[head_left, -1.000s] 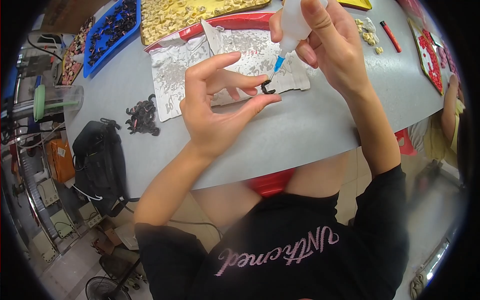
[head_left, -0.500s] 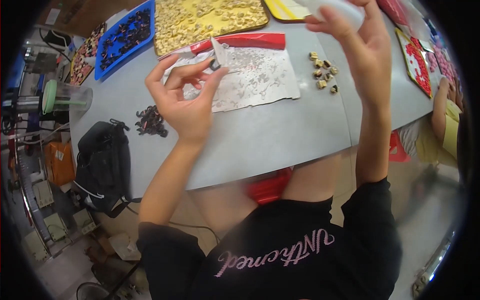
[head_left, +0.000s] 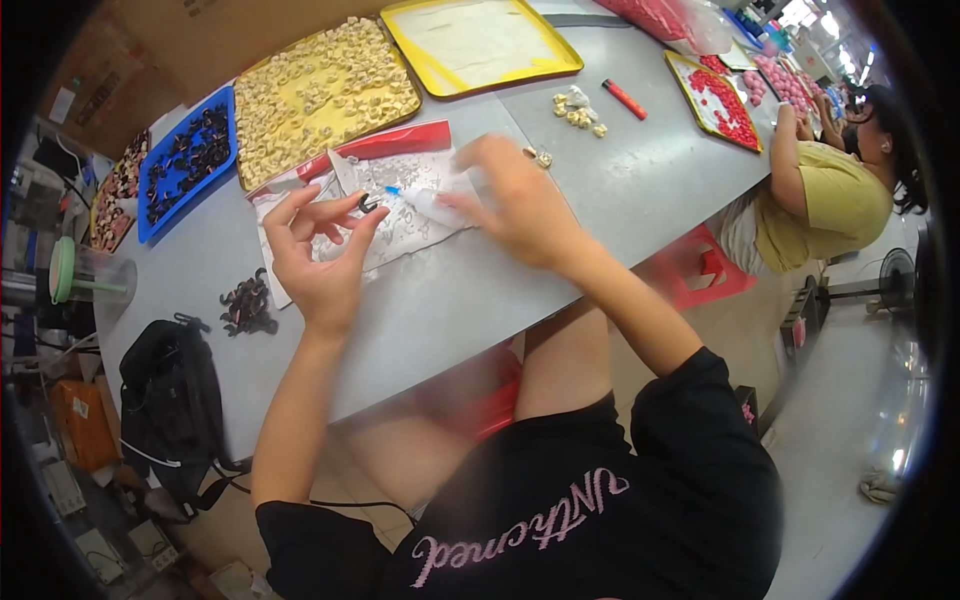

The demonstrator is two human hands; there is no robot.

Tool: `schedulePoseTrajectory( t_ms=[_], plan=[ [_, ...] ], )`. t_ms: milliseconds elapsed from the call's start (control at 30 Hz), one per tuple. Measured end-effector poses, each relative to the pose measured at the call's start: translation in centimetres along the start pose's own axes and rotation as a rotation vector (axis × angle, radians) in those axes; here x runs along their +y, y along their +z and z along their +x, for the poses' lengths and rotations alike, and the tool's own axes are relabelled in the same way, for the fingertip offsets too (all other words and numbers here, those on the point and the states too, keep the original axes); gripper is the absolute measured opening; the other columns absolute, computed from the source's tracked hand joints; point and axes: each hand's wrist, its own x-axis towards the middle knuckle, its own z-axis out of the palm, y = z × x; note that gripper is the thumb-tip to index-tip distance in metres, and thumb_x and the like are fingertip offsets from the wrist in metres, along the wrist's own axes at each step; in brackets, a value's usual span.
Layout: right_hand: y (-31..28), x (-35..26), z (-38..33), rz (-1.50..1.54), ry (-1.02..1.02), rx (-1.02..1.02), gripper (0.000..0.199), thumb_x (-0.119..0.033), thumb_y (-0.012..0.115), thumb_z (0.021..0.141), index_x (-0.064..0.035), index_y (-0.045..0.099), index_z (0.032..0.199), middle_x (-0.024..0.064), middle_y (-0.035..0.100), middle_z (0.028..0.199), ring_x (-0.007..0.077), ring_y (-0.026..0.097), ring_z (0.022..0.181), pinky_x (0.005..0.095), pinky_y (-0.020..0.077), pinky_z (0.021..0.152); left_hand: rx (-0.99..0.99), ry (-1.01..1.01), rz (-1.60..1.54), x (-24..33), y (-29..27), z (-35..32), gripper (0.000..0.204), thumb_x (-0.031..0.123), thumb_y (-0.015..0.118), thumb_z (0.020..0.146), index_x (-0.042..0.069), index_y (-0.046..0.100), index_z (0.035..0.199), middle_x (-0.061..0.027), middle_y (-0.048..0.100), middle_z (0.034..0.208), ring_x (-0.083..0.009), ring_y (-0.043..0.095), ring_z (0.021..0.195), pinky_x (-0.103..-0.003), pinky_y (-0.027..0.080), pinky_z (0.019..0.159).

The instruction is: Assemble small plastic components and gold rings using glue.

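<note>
My left hand [head_left: 325, 250] pinches a small black curved piece [head_left: 369, 203] between thumb and fingertips, above a white sheet [head_left: 400, 240] speckled with grey spots. From the right, my right hand [head_left: 525, 205], smeared by motion, holds a white squeeze bottle [head_left: 428, 204]. The bottle's blue nozzle points left toward the black piece, with a small gap between them. Beside my left wrist lies a pile of black curved pieces [head_left: 248, 305]. Small cream pieces [head_left: 578, 112] with dark spots sit farther right on the grey table [head_left: 430, 325].
A blue tray [head_left: 232, 150] of dark pieces and a yellow tray [head_left: 415, 105] of cream pieces stand at the back left. Farther right are another yellow tray [head_left: 570, 68], a red lighter [head_left: 625, 99] and a tray of red pieces [head_left: 715, 105]. A co-worker [head_left: 835, 210] sits at right.
My right hand has come down and left with the squeeze bottle, from high at the right to beside my left hand. The view has shifted, showing more of the right side.
</note>
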Motion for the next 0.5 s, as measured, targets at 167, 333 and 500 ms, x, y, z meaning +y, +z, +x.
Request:
schedulePoseTrajectory(
  t_ms=[167, 333, 500],
  plan=[
    [-4.1, 9.7, 2.0, -0.435, 0.09, 0.24, 0.031, -0.024, 0.071, 0.08, 0.0014, 0.055, 0.086, 0.0142, 0.059, 0.082, 0.0265, 0.056, 0.076, 0.037, 0.0458, 0.068, -0.042, 0.023, 0.026, 0.5, 0.4, 0.0, 0.052, 0.004, 0.08, 0.07, 0.004, 0.046, 0.109, -0.0085, 0.069, 0.089, -0.0104, 0.059, 0.071, -0.022, 0.043, 0.064],
    [-4.4, 10.9, 3.0, -0.495, 0.297, 0.1, 0.035, -0.024, 0.073, 0.076, 0.001, 0.054, 0.089, 0.0173, 0.062, 0.087, 0.0338, 0.058, 0.085, 0.0405, 0.0463, 0.074, -0.076, 0.038, 0.032, 0.1, 0.4, 0.1, 0.051, 0.005, 0.08, 0.07, 0.005, 0.046, 0.108, -0.0079, 0.069, 0.088, -0.0109, 0.061, 0.072, -0.023, 0.044, 0.062],
    [-3.9, 11.7, 3.3, -0.446, 0.379, -0.012, 0.026, -0.014, 0.07, 0.076, 0.0001, 0.054, 0.091, 0.0219, 0.063, 0.085, 0.0382, 0.061, 0.082, 0.0452, 0.0467, 0.071, -0.048, 0.091, 0.027, 0.0, 0.4, 0.5, 0.048, 0.011, 0.081, 0.07, 0.005, 0.048, 0.105, -0.0078, 0.07, 0.088, -0.0113, 0.063, 0.07, -0.022, 0.045, 0.058]
  ],
)
